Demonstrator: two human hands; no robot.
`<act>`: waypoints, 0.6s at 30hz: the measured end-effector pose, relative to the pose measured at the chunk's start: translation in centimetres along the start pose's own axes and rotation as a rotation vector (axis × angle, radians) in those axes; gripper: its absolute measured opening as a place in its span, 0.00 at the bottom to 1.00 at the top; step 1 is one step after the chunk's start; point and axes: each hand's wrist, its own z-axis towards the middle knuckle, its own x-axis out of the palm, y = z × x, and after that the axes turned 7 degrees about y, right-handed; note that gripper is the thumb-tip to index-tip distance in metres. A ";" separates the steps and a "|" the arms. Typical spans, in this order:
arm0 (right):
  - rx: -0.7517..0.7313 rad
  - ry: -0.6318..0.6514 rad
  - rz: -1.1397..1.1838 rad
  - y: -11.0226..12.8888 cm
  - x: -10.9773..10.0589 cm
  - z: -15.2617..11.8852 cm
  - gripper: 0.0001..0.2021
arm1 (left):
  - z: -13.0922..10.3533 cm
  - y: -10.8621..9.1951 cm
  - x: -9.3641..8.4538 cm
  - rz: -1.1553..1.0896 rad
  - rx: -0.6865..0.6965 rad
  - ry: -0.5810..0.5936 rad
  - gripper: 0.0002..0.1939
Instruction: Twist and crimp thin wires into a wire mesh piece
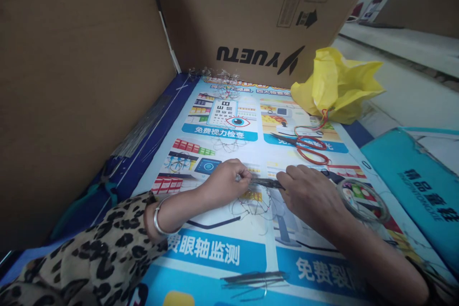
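Near the middle of the printed sheet, my left hand [231, 179] is closed in a pinch on a thin wire piece, whose loops [253, 203] hang below it. My right hand [310, 193] is wrapped round the handles of dark pliers [267, 182]. The pliers' jaws point left and meet the wire close to my left fingertips. Whether the jaws are fully closed is too small to tell. Another looped wire piece [229, 143] lies farther back on the sheet.
Scissors with red handles [313, 149] lie behind my right hand, near a yellow bag [337, 86]. A wire coil [364, 200] and a turquoise box [412, 186] are at the right. Cut wires [254, 278] lie in front. Cardboard [251, 19] walls the back and left.
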 end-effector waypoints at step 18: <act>0.094 0.078 -0.049 0.9 -0.5 0.0 0.05 | -0.4 -0.2 0.3 0.081 0.101 -0.130 0.07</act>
